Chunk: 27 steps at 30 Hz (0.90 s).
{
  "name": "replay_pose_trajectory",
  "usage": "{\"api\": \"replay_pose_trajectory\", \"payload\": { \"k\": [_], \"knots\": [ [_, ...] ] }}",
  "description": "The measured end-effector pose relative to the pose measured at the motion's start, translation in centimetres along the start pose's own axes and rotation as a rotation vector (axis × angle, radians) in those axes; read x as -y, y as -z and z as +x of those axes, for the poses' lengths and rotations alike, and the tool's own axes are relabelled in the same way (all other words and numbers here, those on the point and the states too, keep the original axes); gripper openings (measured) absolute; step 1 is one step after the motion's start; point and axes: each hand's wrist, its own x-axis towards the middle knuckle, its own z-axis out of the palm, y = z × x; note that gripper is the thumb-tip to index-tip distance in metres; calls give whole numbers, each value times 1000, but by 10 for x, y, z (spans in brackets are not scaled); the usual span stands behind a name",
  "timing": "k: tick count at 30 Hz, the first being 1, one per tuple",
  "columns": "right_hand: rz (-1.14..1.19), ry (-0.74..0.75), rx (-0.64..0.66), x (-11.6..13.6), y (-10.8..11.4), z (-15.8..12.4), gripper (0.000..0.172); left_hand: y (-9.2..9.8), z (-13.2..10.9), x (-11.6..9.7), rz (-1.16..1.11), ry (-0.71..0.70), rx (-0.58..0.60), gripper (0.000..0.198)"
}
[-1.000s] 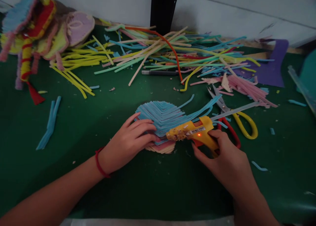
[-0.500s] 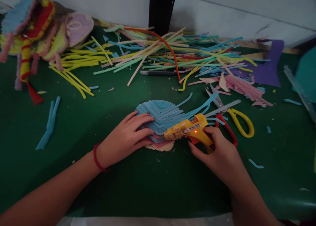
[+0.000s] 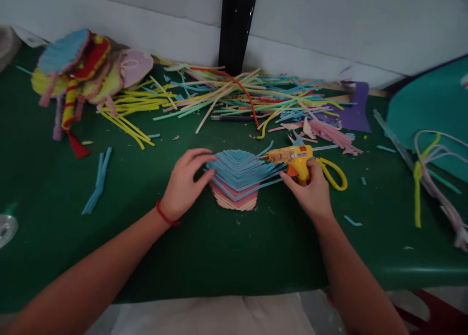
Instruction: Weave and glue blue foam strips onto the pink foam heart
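A round craft piece covered in blue pipe cleaners [image 3: 237, 167], laid in V-shaped rows over a pink and cream base [image 3: 236, 202], lies flat on the table. My left hand [image 3: 188, 179] is at its left edge, thumb and fingers apart, the fingertips at the blue strip ends. In my right hand [image 3: 312, 191] is a yellow hot glue gun [image 3: 292, 157], gripped by its handle. Its nozzle points left over the upper right of the blue rows. Loose blue ends stick out to the right, under the gun. Scissors [image 3: 334, 174] lie behind my right hand, partly hidden.
A heap of coloured pipe cleaners [image 3: 234, 93] spreads along the back, below a black phone [image 3: 237, 30] leaning on the wall. Finished fuzzy fan shapes [image 3: 64, 52] are stacked at back left. Blue strips [image 3: 98, 184] lie left; a teal sheet [image 3: 431, 101] stands right.
My left hand has lifted off the top of the piece to its left edge. The glue gun has moved up, its nozzle now farther back. The view takes in more of the table.
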Motion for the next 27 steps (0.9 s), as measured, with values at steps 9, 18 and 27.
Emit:
{"api": "replay_pose_trajectory", "payload": {
  "k": [9,18,27],
  "knots": [
    [68,1,-14,7,-15,-5,57,-6,12,22,122,170,29,11],
    [-18,3,-208,-2,-30,-7,68,-3,12,19,98,263,-21,5],
    [-139,20,-156,6,-26,-27,67,2,5,15,194,128,62,21]
  ]
}}
